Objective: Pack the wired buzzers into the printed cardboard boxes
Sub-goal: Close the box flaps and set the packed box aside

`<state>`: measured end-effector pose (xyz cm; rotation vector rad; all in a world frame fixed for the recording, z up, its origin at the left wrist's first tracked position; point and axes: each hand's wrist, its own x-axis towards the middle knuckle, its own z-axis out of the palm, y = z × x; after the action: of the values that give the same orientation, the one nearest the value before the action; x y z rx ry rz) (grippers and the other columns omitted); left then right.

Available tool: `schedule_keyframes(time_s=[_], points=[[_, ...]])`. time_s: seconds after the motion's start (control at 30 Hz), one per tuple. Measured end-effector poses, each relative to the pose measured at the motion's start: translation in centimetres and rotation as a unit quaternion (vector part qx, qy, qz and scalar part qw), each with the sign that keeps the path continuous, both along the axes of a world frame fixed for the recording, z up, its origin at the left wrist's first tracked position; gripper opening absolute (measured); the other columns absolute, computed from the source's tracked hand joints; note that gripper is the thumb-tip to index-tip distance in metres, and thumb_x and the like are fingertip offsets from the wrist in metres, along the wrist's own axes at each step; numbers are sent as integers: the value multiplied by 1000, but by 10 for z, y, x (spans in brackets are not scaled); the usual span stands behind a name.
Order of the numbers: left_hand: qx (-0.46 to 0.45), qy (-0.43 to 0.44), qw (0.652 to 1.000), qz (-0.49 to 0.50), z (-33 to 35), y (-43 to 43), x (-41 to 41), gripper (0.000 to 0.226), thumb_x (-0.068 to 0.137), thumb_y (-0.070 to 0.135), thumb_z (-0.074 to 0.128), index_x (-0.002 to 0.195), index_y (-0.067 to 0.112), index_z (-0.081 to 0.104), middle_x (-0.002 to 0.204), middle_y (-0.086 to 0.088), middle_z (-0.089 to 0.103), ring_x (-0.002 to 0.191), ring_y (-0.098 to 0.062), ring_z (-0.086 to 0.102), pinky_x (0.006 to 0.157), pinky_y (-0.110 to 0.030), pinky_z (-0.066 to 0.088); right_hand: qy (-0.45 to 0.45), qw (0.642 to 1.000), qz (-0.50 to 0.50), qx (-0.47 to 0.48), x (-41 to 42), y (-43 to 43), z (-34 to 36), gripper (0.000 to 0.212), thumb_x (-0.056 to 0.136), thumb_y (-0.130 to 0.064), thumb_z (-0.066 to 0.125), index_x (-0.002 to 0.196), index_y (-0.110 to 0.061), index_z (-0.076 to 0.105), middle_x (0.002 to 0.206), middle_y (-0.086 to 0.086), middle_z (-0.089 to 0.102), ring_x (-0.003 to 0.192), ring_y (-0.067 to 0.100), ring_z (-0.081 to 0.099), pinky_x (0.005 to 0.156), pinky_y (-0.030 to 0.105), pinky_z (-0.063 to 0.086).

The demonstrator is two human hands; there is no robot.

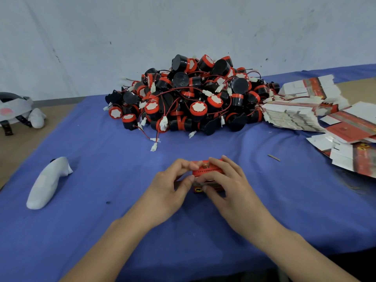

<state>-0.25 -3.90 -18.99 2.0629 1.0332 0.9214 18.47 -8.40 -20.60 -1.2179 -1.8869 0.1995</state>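
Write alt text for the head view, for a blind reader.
A left hand and right hand grip a red printed cardboard box over a blue tablecloth. Behind lies a heap of black-and-red wired buzzers, with flat unfolded boxes stacked to its right and a white oblong object at left.

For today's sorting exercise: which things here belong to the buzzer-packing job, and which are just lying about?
Job: printed box, gripped by left hand and right hand; pile of wired buzzers; flat unfolded boxes.
Lying about: white controller; headset; small flat strip.
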Motion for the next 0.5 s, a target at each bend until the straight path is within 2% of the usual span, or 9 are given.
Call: schedule_keyframes(time_s=[0.07,0.1,0.2,0.33,0.43,0.5], points=[[-24,-12,999,18,-1,0,1,27,101,17,57,102,43,60,120,24,68,110,-4,65,95,-36,53,12,1000,9,3,1,2,-2,24,94,-6,67,106,-25,74,130,-33,36,134,-29,3,115,5,8],[-22,-18,999,16,0,-1,1,26,101,15,57,99,41,62,121,24,68,110,-2,65,95,-36,54,14,1000,10,2,2,3,-3,23,95,-7,66,106,-26,73,131,-29,39,135,-28,4,114,5,8],[-1,-51,999,-9,2,-4,2,25,99,9,58,100,32,66,128,31,62,115,6,62,90,-17,53,15,1000,9,-12,3,3,-6,24,97,-8,64,107,-28,73,136,-20,43,138,-22,6,115,6,11],[17,-47,999,-10,-1,-3,3,19,98,5,59,102,22,67,127,33,61,108,5,65,83,-9,50,6,999,29,-35,6,2,-4,31,100,-8,60,113,-36,66,137,-28,43,143,-14,11,116,8,13],[60,-18,998,-20,-2,-1,-1,17,97,4,61,101,20,67,129,32,60,116,7,61,91,-10,48,66,992,51,-97,19,7,4,36,103,-15,55,117,-49,54,136,-36,49,140,-11,31,115,24,34],[107,23,994,-15,-3,0,-4,20,96,9,63,98,29,64,131,32,58,129,8,49,101,-12,42,104,983,56,-143,30,11,9,32,104,-19,55,107,-52,54,138,-40,48,132,-10,46,106,26,46]])
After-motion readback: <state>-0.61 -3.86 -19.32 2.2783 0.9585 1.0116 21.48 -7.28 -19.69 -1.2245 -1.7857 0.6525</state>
